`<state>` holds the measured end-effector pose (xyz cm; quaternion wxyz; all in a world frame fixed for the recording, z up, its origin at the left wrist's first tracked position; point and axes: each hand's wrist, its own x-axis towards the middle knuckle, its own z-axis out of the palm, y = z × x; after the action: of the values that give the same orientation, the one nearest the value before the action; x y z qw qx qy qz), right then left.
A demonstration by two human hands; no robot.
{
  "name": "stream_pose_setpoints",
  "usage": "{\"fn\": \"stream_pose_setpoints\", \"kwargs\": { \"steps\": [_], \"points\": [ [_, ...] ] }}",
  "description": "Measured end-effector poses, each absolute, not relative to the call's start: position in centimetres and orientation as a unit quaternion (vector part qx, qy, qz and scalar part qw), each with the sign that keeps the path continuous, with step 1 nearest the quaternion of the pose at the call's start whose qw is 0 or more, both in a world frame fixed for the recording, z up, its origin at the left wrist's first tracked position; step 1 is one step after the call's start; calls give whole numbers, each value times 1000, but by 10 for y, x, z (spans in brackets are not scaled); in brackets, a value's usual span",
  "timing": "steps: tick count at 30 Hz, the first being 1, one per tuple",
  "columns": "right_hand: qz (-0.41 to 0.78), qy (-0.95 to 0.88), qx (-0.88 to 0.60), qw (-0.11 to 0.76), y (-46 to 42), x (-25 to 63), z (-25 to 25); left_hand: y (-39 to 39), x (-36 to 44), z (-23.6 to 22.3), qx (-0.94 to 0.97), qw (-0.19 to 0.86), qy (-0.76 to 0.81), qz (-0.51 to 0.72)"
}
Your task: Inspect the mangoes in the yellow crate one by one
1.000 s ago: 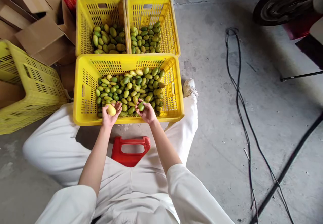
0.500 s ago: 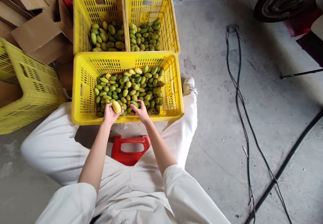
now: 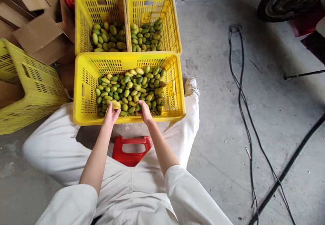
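Note:
My left hand (image 3: 111,114) is closed on a yellow oval fruit (image 3: 116,104) near the front of a yellow plastic crate (image 3: 86,119). Level with it, over the same crate's front part, my right hand (image 3: 145,112) grips a dark green oval fruit (image 3: 138,106), partly covered by the fingers. Below and beyond both hands lies a heap of green and yellow oval fruits (image 3: 127,93); some have brownish skin. Their exact kind is unclear to me.
Two yellow crates (image 3: 79,25) (image 3: 177,32) with more fruit stand behind. Another crate (image 3: 43,79) and cardboard boxes (image 3: 38,34) are at left. A red plastic stool (image 3: 131,157) shows between my legs. Black cables (image 3: 240,83) and a wheel (image 3: 266,6) are at right.
My right hand has moved slightly right and lifted a green fruit from the heap. My left hand has turned the yellow fruit, its fingers now wrapped more around it.

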<state>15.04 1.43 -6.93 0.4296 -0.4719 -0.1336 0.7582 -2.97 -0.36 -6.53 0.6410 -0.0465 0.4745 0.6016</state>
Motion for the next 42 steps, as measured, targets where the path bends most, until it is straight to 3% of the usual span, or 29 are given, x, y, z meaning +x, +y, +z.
{"fn": "stream_pose_setpoints", "kwargs": {
  "steps": [12,35,42],
  "points": [
    [738,-55,-450,501,14,160,-65,-8,-29,-47,-14,733,414,540],
    [755,68,-357,546,15,174,-69,-7,-31,-50,-72,647,398,646],
    [748,95,-365,547,15,170,-66,-10,-31,-50,-60,667,425,609]
  ]
}}
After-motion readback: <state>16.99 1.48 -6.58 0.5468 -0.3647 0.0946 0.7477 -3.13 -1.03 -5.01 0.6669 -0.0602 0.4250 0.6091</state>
